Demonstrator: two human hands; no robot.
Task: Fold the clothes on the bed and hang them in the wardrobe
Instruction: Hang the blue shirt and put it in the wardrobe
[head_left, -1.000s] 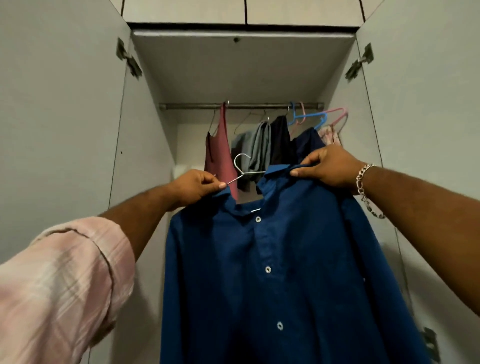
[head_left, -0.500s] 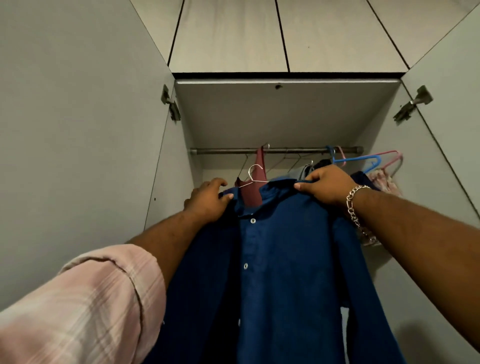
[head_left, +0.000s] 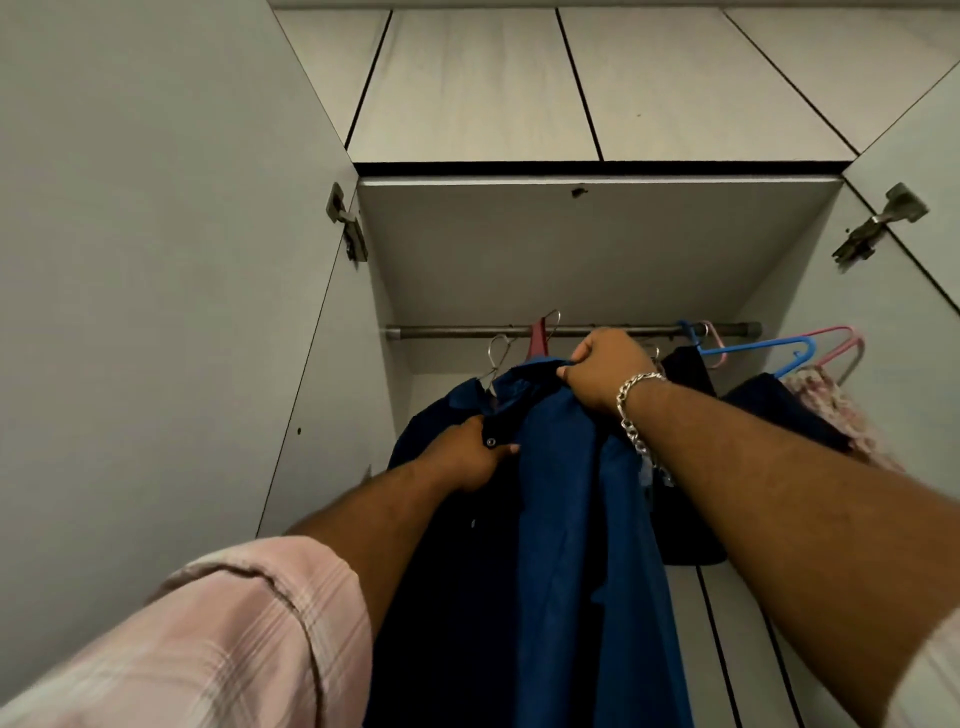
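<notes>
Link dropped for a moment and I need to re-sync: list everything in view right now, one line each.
blue shirt: one, blue, on a metal hanger, held up just below the rail
metal hanger: one, silver, hook sticking out of the shirt collar, not yet on the rail
rail: one, grey metal, across the wardrobe top
maroon garment: one, hanging on the rail, mostly hidden
dark garments: two at least, right of the shirt
plastic hangers: one blue, one pink at least, right end
door hinges: two, metal
bracelet: one, silver, right wrist
left hand: gripping the shirt front
right hand: gripping the collar
</notes>
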